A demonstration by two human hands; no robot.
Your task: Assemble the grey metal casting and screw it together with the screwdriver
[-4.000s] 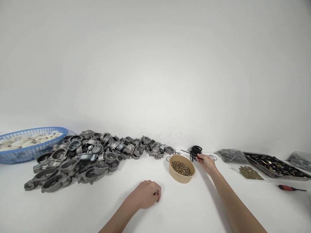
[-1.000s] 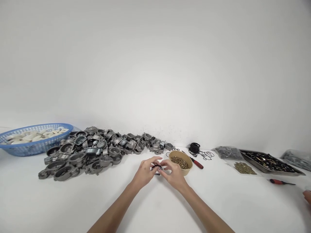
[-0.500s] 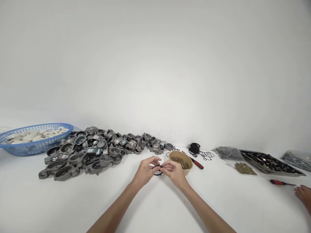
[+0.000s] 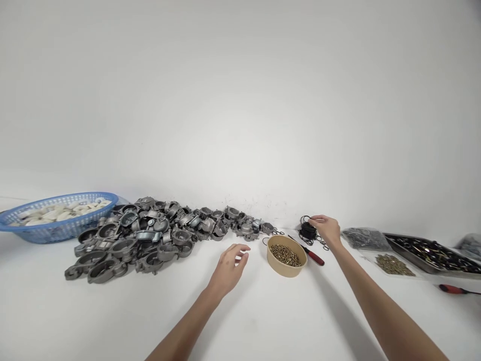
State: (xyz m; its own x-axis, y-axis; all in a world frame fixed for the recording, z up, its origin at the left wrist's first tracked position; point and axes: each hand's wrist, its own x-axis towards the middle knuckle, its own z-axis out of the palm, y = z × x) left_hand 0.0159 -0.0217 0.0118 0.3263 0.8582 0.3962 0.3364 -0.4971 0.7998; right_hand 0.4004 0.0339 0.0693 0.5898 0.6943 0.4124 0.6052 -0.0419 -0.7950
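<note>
My right hand (image 4: 326, 229) reaches to the back of the white table and its fingers close on a bundle of black rubber rings (image 4: 308, 231). My left hand (image 4: 230, 267) hovers over the table in the middle, fingers loosely spread, holding nothing that I can see. Between the hands stands a tan paper bowl (image 4: 285, 255) full of small brass screws. A red-handled screwdriver (image 4: 312, 256) lies just right of the bowl, below my right wrist. A big heap of grey cast metal housings (image 4: 150, 235) spreads to the left of my left hand.
A blue plastic basket (image 4: 56, 215) with white parts sits far left. At the right lie a clear bag of dark parts (image 4: 364, 238), a small pile of brass pieces (image 4: 393, 264), a metal tray (image 4: 432, 255) and another red screwdriver (image 4: 456, 289).
My hands were together in the middle working a black ring. The right hand has since gone back to the ring bundle and the left hand has opened. A person's hand at the right edge is gone.
</note>
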